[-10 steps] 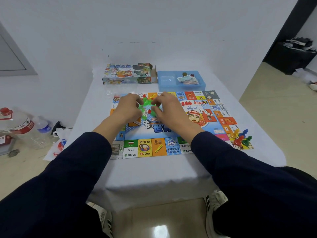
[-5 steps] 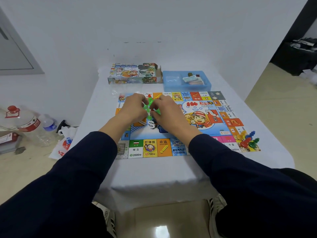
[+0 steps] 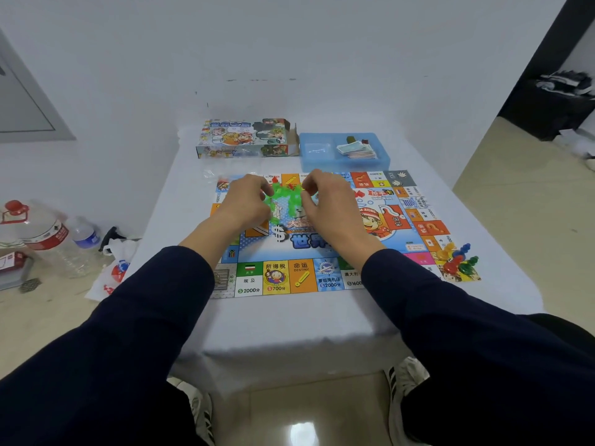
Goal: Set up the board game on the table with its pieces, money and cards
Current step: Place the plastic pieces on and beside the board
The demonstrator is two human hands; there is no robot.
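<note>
Two hands met over the middle of the board (image 3: 280,249), both working at a bunch of green pieces (image 3: 285,201). The left hand (image 3: 244,204) had its fingers curled in at the bunch's left edge and pinched it there; the right hand (image 3: 325,204) did the same from the right edge, thumb and fingers bent narrow around the green plastic. Whether the pieces were joined to each other or loose could not be told, and a bit of red showed at their top. The bunch sat just above the board's centre, between the two hands, toward 12 o'clock from the big dollar sign.

The board lay flat on the table (image 3: 289,320), which wore a white cloth. At the board's 4 o'clock corner stood a cluster of pawns (image 3: 457,262), red, green, blue and yellow, close together. Beyond the board at 12 o'clock rested the box (image 3: 244,140), its end flap open. Just beside it at 1 o'clock sat a blue tray (image 3: 383,160) holding a stack of money (image 3: 355,149) in its right compartment. A clear bag (image 3: 211,175) lay at the board's 11 o'clock corner.

On the floor at 9 o'clock stood a large jug (image 3: 38,230) and a small bottle (image 3: 85,235), with a white bag (image 3: 112,275) near them. Both sleeves were dark navy.
</note>
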